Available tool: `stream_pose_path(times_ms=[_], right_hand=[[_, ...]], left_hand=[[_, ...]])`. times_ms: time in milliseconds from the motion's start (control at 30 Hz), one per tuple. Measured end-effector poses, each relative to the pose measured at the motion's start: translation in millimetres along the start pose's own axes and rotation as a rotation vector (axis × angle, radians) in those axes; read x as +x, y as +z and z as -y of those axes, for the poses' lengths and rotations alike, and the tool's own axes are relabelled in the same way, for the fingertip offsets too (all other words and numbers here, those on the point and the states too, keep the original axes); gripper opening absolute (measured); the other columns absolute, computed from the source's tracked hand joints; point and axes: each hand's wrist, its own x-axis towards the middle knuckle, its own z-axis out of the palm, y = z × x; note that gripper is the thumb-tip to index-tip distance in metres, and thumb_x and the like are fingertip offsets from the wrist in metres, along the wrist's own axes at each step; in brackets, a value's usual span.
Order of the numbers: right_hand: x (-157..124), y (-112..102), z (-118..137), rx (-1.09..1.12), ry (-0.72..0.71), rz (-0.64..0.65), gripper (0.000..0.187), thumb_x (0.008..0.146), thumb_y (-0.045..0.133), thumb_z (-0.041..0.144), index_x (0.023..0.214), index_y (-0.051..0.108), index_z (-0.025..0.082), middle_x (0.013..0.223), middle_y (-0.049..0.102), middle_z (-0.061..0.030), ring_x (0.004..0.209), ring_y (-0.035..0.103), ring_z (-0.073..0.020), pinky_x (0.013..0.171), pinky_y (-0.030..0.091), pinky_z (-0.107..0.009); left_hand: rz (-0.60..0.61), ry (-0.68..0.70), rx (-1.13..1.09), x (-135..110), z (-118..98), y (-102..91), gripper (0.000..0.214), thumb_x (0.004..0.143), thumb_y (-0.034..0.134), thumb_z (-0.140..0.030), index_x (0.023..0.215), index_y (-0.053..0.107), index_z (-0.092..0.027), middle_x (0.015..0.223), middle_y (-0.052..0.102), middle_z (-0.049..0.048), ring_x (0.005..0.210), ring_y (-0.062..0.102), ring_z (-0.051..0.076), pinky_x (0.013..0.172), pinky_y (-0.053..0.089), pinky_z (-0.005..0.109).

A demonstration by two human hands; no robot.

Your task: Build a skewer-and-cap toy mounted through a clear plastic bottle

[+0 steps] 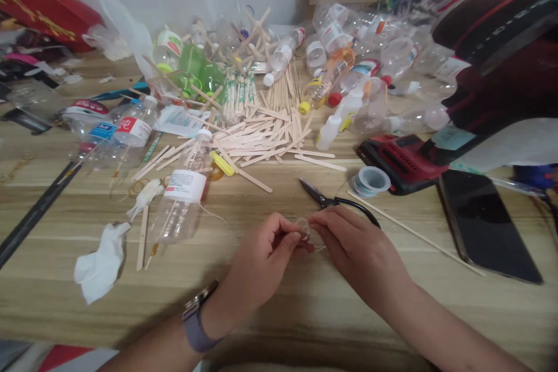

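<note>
Over the front middle of the table, my left hand (274,253) is closed in a pinch on a small, thin, pale loop (302,222). Thumb and fingers of my right hand (349,238) are pressed together at the loop's right side. Whether the loop is string or a clear plastic ring, I cannot tell. A pale strand (320,249) shows below the right fingertips. Just beyond my hands lie black-handled scissors (320,195), their handles partly hidden by my right hand. A small spool (371,180) stands behind them.
Left of my hands stands a clear labelled bottle (185,192), near crumpled tissue (102,261). Flat wooden sticks (257,136) are heaped beyond, with plastic bottles (335,29) behind. To the right are a red-black power tool (401,157), a phone (488,224) and a thin stick (414,232).
</note>
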Motion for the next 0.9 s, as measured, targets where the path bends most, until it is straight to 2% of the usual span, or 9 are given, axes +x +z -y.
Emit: stream_pose_path(times_ms=[133, 267, 667, 900], right_hand=[[0.2, -0.3, -0.5, -0.036, -0.043, -0.001, 0.025, 0.094, 0.043, 0.015, 0.085, 0.066, 0.02, 0.08, 0.067, -0.007, 0.071, 0.064, -0.0169, 0.065, 0.05, -0.028], [2.8, -3.1, 1.2, -0.014, -0.073, 0.02, 0.027, 0.094, 0.043, 0.014, 0.083, 0.067, 0.02, 0.08, 0.067, -0.0073, 0.071, 0.064, -0.0166, 0.064, 0.051, -0.027], [5.5, -4.2, 3.1, 0.232, 0.029, 0.113, 0.022, 0.09, 0.048, 0.011, 0.082, 0.067, 0.018, 0.077, 0.063, -0.0056, 0.07, 0.061, -0.0148, 0.061, 0.049, -0.025], [6.1, -5.0, 4.5, 0.233, 0.039, 0.17, 0.018, 0.089, 0.051, 0.012, 0.081, 0.066, 0.019, 0.077, 0.063, -0.0051, 0.073, 0.061, -0.0163, 0.062, 0.048, -0.026]], left_hand=[[-0.016, 0.034, 0.043, -0.5, 0.8, -0.3, 0.013, 0.09, 0.055, -0.03, 0.085, 0.057, -0.018, 0.083, 0.07, 0.0026, 0.083, 0.069, 0.018, 0.077, 0.053, 0.029], [-0.003, 0.028, -0.017, 0.8, 1.4, -0.2, 0.014, 0.089, 0.057, -0.032, 0.085, 0.059, -0.018, 0.083, 0.07, 0.002, 0.08, 0.068, 0.017, 0.077, 0.054, 0.029], [-0.012, -0.092, -0.141, 5.9, -0.8, -2.4, 0.018, 0.083, 0.064, -0.032, 0.078, 0.061, -0.015, 0.078, 0.069, 0.0025, 0.074, 0.068, 0.015, 0.075, 0.055, 0.029], [-0.029, -0.097, -0.162, 6.8, -0.1, -3.3, 0.018, 0.08, 0.066, -0.031, 0.075, 0.061, -0.015, 0.074, 0.067, 0.0008, 0.072, 0.067, 0.015, 0.074, 0.055, 0.029]])
